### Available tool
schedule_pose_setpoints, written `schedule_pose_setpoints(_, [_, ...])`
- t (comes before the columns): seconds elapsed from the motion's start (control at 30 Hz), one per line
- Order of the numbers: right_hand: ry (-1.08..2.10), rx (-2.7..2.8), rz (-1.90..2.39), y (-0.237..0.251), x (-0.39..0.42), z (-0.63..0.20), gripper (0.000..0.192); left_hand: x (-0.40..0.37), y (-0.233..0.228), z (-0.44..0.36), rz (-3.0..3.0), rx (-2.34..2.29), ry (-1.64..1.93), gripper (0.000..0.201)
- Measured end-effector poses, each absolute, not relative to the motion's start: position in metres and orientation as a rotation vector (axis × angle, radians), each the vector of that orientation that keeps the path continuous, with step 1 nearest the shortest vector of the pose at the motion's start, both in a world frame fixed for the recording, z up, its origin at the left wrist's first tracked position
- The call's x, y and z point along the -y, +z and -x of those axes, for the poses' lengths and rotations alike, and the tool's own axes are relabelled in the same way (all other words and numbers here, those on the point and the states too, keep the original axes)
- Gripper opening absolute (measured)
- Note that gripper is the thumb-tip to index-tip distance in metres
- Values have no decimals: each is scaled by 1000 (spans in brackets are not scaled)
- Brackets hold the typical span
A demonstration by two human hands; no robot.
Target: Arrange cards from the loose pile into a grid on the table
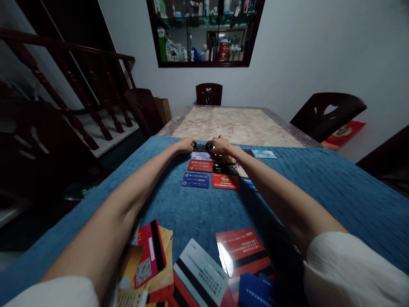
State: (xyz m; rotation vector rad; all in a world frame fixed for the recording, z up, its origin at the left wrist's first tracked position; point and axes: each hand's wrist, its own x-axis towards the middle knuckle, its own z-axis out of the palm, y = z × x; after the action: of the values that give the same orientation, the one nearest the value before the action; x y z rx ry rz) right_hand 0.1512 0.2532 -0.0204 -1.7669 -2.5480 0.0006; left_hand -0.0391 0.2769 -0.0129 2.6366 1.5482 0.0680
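closest to me is a loose heap of cards (198, 273) at the near edge of the blue cloth (335, 192). they lie every way up, some on top of others, so i think they are just dumped there and not sorted. a grey card with a black stripe (200, 273) and a red card (241, 251) sit on top. the bottom of the heap is cut off, so i can't count it.

both my arms are stretched far out. my left hand (185, 145) and my right hand (220, 146) meet at the far edge of the cloth, fingers curled down and pressed onto a dark card (201, 148) that lies between them. only a thin strip of that card shows. it looks like both hands pinch it by its ends, but they are small and far off, so i can't be sure.

just on my side of the hands are neat rows of cards face up, a red one (200, 166), a blue one (196, 180) and another red one (225, 181). they are side by side, so they look set out on purpose. my right arm hides some of that row. a pale card (263, 154) lies alone to the right.

past the cloth is the bare table top (233, 123) and a chair (208, 94). the room is dim and the writing is too small to read.
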Motion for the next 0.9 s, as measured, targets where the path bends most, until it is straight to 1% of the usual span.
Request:
schedule_pose_setpoints(0.13, [2,2546,1764,-22,-254,-151,48,-274,-15,39,-2627,-1564,126,53])
schedule_pose_setpoints(0.3, [8,2536,1766,-24,-255,-152,47,-273,-16,39,-2595,-1564,165,53])
schedule_pose_setpoints(0.47, [21,2537,1759,-24,-256,-152,46,-270,-14,40,-2585,-1531,144,47])
schedule_pose_setpoints(0.67, [28,2529,1778,-22,-253,-150,46,-273,-12,36,-2566,-1563,113,52])
schedule_pose_setpoints(0.83, [16,2529,1789,-21,-250,-149,44,-281,-14,28,-2540,-1586,43,36])
schedule_pose_setpoints(0.9, [15,2532,1791,-21,-250,-150,43,-282,-15,26,-2536,-1591,36,35])
